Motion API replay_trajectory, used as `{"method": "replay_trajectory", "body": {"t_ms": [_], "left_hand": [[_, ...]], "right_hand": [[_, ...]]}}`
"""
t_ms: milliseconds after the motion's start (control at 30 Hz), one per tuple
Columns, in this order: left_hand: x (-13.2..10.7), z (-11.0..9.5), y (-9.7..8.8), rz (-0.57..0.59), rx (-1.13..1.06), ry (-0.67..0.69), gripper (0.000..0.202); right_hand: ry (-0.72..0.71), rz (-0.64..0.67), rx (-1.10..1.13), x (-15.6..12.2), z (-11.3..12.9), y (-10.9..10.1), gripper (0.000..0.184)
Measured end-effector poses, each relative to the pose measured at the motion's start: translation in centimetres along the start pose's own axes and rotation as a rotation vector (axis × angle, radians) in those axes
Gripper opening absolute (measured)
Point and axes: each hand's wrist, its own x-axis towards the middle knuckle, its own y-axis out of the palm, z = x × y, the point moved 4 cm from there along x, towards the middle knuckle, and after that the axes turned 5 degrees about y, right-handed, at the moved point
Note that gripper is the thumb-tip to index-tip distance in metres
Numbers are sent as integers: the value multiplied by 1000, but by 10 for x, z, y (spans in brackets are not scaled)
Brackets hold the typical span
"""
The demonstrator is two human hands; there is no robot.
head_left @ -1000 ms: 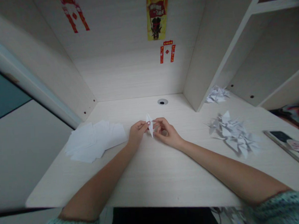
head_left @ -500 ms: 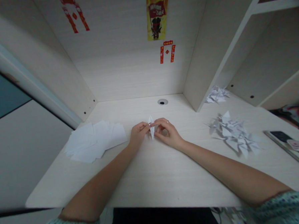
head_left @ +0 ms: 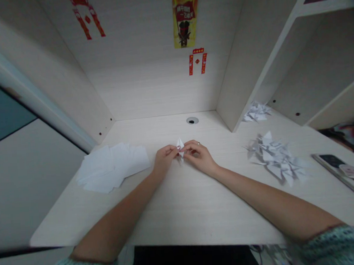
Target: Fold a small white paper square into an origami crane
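The left hand (head_left: 163, 159) and right hand (head_left: 203, 159) pinched a slim, pointed, folded white paper piece (head_left: 180, 142). Flat white paper sheets (head_left: 113, 166) lay left of them, angular folded white paper shapes (head_left: 275, 158) right.

We are reaching in from the near left with our left forearm (head_left: 119, 214) and from the near right with our right forearm (head_left: 263, 195), both slanting inward toward the far middle. We are holding the left wrist (head_left: 156, 174) and the right wrist (head_left: 215, 169) nearly straight. With our left hand (head_left: 163, 159) we are pinching, fingers bending toward the right. With our right hand (head_left: 201, 158) we are arching the index finger (head_left: 191, 142) leftward, the thumb (head_left: 190, 158) lying on its near side. We are pointing both hands' fingertips at each other; whether they are touching is unclear.
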Motion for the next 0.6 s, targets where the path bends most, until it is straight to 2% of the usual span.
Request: {"method": "replay_trajectory", "body": {"t_ms": [233, 600], "left_hand": [[0, 4, 3, 65, -13, 9, 21], [0, 6, 4, 106, -38, -38, 27]], "right_hand": [[148, -91, 66, 3, -9, 0, 23], [250, -144, 103, 2, -15, -4, 29]]}}
